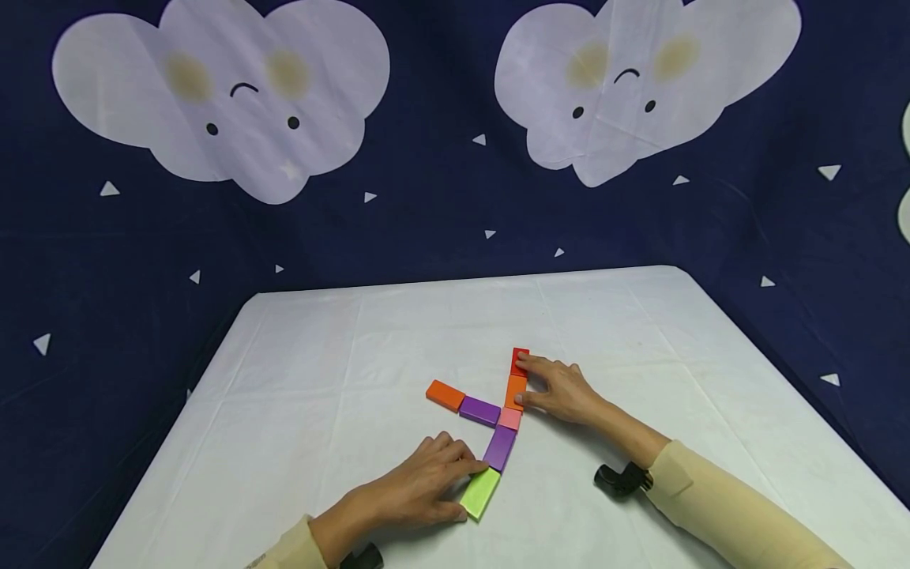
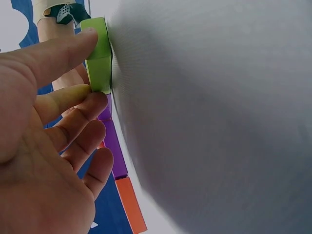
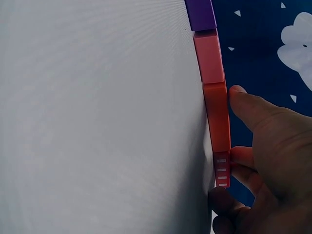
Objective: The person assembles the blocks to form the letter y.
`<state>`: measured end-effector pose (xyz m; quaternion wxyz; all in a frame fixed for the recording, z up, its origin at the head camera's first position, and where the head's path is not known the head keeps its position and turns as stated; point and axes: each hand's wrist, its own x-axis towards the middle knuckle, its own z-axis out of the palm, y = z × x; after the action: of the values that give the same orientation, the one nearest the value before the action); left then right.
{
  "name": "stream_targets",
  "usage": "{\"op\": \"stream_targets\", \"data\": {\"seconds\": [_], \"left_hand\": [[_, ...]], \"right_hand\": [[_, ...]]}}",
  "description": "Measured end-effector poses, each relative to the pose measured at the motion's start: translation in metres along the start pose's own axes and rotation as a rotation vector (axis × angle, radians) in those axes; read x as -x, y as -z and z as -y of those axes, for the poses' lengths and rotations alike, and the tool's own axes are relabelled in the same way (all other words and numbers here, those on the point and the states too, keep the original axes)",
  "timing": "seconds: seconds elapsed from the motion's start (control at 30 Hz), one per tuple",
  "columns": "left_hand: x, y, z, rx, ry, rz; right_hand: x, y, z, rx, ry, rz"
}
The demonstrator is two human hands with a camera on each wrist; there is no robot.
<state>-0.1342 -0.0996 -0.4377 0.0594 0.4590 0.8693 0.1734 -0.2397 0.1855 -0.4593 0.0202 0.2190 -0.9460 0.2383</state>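
My left hand (image 1: 423, 486) pinches a lime green block (image 1: 480, 495) between thumb and index finger, at the near end of a line of blocks. Its other fingers lie loosely bent beside the block in the left wrist view. Above the green block come a purple block (image 1: 500, 449), a small pink block (image 1: 509, 420), an orange block (image 1: 515, 391) and a red block (image 1: 520, 361) at the far end. My right hand (image 1: 565, 391) touches the far part of this line, thumb at the orange block and index fingertip on the red one.
A second purple block (image 1: 479, 412) and another orange block (image 1: 445, 395) branch off leftward from the pink block. All lie on a white-covered table (image 1: 313, 356). Behind it hangs a dark blue cloth (image 1: 426, 229) with clouds. Black wrist devices (image 1: 620, 480) sit at the cuffs.
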Motion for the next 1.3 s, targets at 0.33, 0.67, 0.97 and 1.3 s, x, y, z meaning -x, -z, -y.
{"op": "stream_targets", "data": {"seconds": [0.33, 0.67, 0.97, 1.3], "left_hand": [[-0.0012, -0.0010, 0.0011, -0.026, -0.015, -0.006], [-0.0017, -0.0017, 0.0003, -0.038, -0.011, -0.002], [-0.0039, -0.0033, -0.0008, -0.052, -0.016, 0.010], [-0.0039, -0.0043, -0.0006, -0.069, -0.026, 0.000]], "right_hand": [[0.0005, 0.0002, -0.0008, 0.002, 0.004, 0.005], [0.0002, -0.0003, -0.0014, -0.002, 0.006, 0.009], [0.0007, -0.0007, -0.0018, -0.008, 0.002, 0.011], [0.0000, -0.0009, -0.0016, -0.013, -0.002, 0.019]]}}
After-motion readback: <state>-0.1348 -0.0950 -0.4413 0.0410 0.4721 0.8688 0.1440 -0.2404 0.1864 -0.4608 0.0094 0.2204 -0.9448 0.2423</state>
